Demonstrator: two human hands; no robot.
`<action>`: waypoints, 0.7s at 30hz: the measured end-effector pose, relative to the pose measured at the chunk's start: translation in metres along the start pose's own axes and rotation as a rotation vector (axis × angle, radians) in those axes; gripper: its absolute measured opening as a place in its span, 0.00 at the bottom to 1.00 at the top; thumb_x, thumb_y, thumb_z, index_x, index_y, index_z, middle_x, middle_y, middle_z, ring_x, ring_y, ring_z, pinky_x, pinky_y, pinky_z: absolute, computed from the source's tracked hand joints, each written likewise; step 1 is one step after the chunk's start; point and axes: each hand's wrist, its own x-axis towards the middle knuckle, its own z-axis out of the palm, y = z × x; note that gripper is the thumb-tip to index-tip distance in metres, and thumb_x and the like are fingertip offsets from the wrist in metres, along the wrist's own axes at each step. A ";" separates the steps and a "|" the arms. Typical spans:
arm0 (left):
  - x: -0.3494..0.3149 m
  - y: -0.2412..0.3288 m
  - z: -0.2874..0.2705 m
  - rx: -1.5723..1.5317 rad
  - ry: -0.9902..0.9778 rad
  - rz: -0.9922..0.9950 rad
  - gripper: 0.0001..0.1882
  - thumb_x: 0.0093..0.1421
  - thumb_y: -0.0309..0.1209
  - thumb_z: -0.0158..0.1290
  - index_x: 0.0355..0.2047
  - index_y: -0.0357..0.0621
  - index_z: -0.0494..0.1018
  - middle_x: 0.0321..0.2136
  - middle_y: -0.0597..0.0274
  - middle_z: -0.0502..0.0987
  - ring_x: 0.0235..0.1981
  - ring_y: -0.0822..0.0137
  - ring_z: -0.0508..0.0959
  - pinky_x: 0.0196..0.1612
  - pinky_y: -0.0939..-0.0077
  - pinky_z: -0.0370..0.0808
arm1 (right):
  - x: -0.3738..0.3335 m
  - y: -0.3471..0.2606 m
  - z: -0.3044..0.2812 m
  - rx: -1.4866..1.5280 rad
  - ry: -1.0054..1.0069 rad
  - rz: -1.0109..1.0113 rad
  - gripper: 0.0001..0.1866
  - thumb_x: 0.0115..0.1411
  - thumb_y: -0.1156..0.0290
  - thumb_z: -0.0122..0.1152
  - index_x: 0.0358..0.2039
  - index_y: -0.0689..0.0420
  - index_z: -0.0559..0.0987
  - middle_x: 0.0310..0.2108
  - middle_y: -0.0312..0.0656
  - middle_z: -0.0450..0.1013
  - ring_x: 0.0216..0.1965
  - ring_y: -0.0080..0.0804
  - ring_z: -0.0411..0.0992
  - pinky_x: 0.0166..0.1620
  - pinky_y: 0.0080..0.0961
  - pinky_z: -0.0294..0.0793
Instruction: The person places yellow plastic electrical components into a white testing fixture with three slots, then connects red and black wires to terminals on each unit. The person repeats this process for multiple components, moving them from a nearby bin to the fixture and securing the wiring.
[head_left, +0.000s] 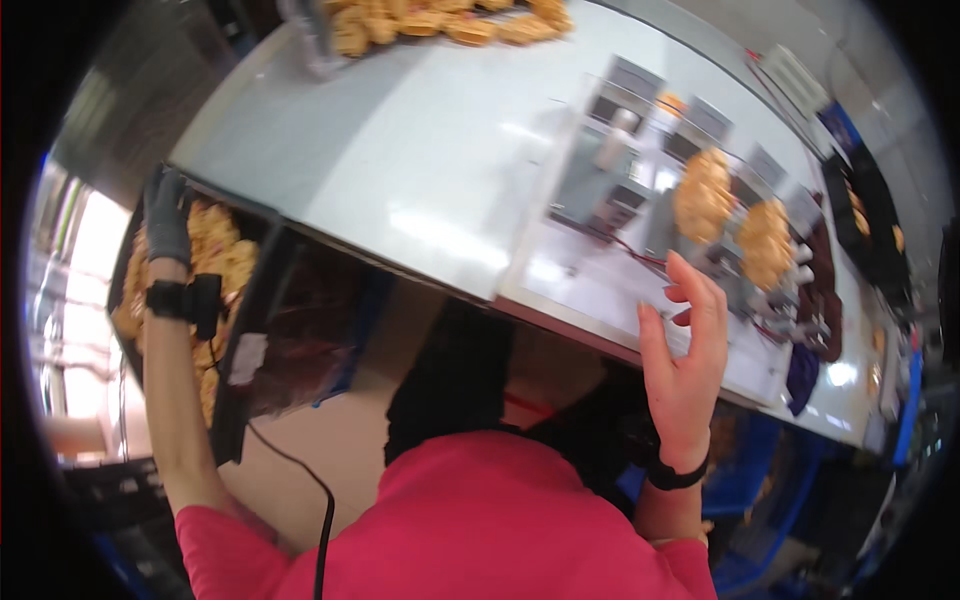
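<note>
My left hand (pixel 167 218), in a dark grey glove, reaches over a black crate (pixel 262 262) at the left. The crate holds several pale yellow molded pieces (pixel 215 232). The glove's fingers are dark and blurred near the crate's far end, so their grip cannot be made out. My bare right hand (pixel 690 345) hovers at the near edge of a white base plate (pixel 545 265), its thumb and curved fingers apart and nothing between them. Just beyond it, a grey fixture (pixel 600 185) carries two yellow pieces, one (pixel 704 196) left of the other (pixel 767 245).
A white table (pixel 400 150) spans the view, with a pile of yellow pieces (pixel 470 28) at its far side. Dark cloth (pixel 803 378) lies to the right of the fixture. A black cable (pixel 325 500) hangs beside my left arm. Blue frames (pixel 750 470) stand under the table's right end.
</note>
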 end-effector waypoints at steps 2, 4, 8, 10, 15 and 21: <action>-0.061 0.040 0.082 0.015 -0.205 0.042 0.27 0.66 0.31 0.53 0.65 0.45 0.64 0.58 0.58 0.70 0.58 0.67 0.71 0.59 0.71 0.70 | -0.002 0.015 -0.012 -0.158 -0.080 0.020 0.20 0.58 0.75 0.65 0.52 0.59 0.77 0.44 0.46 0.73 0.43 0.42 0.72 0.49 0.35 0.71; -0.122 0.072 0.156 0.156 -0.461 0.196 0.24 0.68 0.30 0.50 0.63 0.42 0.66 0.61 0.56 0.70 0.59 0.63 0.71 0.63 0.69 0.68 | -0.002 0.031 -0.014 -0.231 -0.121 0.024 0.12 0.58 0.72 0.66 0.43 0.59 0.80 0.38 0.45 0.73 0.40 0.44 0.71 0.47 0.36 0.68; -0.226 0.091 0.259 0.306 -0.832 0.406 0.23 0.66 0.31 0.54 0.61 0.47 0.68 0.58 0.58 0.72 0.58 0.64 0.72 0.59 0.68 0.69 | 0.000 0.043 -0.018 -0.181 -0.119 -0.017 0.05 0.58 0.72 0.66 0.34 0.57 0.81 0.33 0.41 0.74 0.39 0.42 0.72 0.46 0.35 0.68; -0.251 0.085 0.278 0.334 -0.885 0.393 0.23 0.66 0.31 0.53 0.61 0.47 0.68 0.57 0.52 0.72 0.59 0.56 0.72 0.60 0.64 0.69 | -0.002 0.044 -0.020 -0.127 -0.135 0.009 0.05 0.57 0.72 0.66 0.34 0.57 0.81 0.33 0.41 0.74 0.39 0.42 0.72 0.45 0.35 0.68; -0.273 0.065 0.292 0.433 -0.908 0.516 0.22 0.67 0.31 0.49 0.61 0.46 0.68 0.59 0.45 0.67 0.59 0.46 0.69 0.62 0.60 0.67 | -0.001 0.050 -0.018 -0.035 -0.142 0.045 0.04 0.57 0.74 0.66 0.33 0.57 0.81 0.32 0.40 0.74 0.37 0.41 0.72 0.43 0.34 0.69; -0.274 0.073 0.292 0.497 -0.925 0.473 0.22 0.68 0.31 0.47 0.62 0.43 0.67 0.61 0.44 0.66 0.61 0.47 0.68 0.64 0.61 0.66 | -0.004 0.056 -0.018 -0.011 -0.110 0.022 0.06 0.55 0.74 0.68 0.34 0.56 0.81 0.32 0.38 0.74 0.36 0.38 0.72 0.42 0.32 0.68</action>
